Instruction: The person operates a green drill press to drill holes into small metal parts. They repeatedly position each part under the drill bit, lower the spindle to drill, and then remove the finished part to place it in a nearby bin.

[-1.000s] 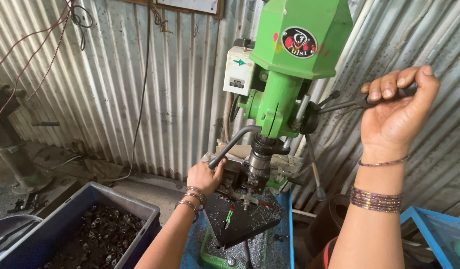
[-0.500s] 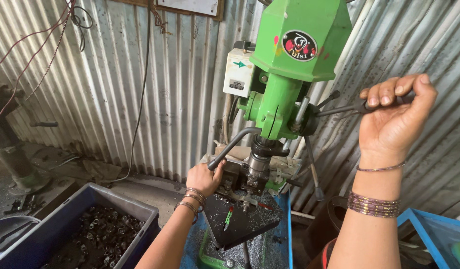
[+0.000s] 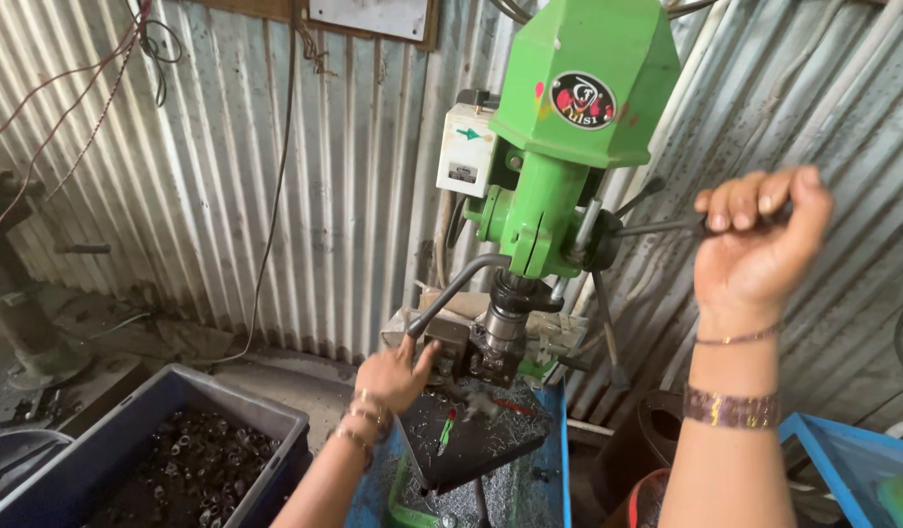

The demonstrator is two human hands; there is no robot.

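**While both hands are on the machine: bench drill press, workpiece at the spindle**

Item 1. Green drill press (image 3: 578, 108), upright against a corrugated metal wall (image 3: 275, 176), with a white switch box (image 3: 466, 147) on its side.

Item 2. Right hand (image 3: 754, 244), raised, fingers curled fully closed round the dark feed lever (image 3: 657, 227) that sticks out from the head.

Item 3. Left hand (image 3: 397, 376), low, at the small metal block (image 3: 451, 352) sitting on the black work table (image 3: 481, 430) directly under the chuck (image 3: 505, 328). Thumb and fingers rest against the block; how tightly they grip it cannot be told.

Item 4. Blue crate (image 3: 265, 411) of small dark metal parts, lower left, well apart from the table.

Step in hand, as judged: positioning and steadying the piece beneath the spindle, lever held ready. Whether the bit touches the piece is hidden.

Next move calls for: an even pull on the lever, the block held firm and the left fingers kept clear of the chuck.
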